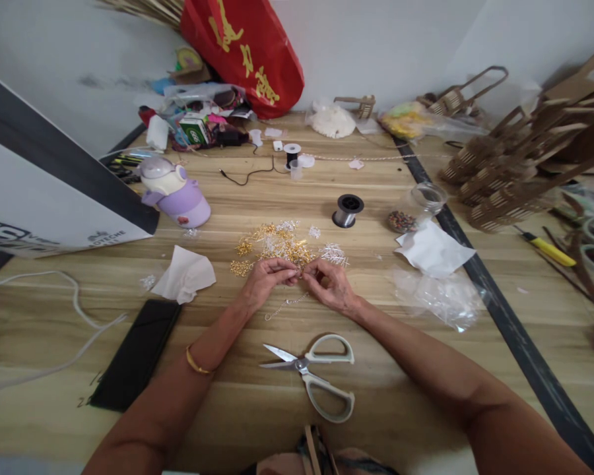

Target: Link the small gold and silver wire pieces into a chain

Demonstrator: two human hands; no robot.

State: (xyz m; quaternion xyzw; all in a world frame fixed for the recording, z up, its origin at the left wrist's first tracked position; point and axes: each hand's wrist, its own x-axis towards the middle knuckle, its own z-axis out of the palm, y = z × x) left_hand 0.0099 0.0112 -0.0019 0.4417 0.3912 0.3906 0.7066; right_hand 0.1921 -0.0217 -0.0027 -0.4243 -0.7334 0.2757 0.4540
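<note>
Head view: my left hand (270, 280) and right hand (330, 285) pinch something tiny (299, 272), can't tell what; thin chain (288, 302) lies just my side, slanting away rightward.

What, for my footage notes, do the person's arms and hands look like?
The left hand and right hand wear no gloves, and no sleeves show. A thin gold-coloured bangle circles the left forearm; the right forearm shows none.
</note>
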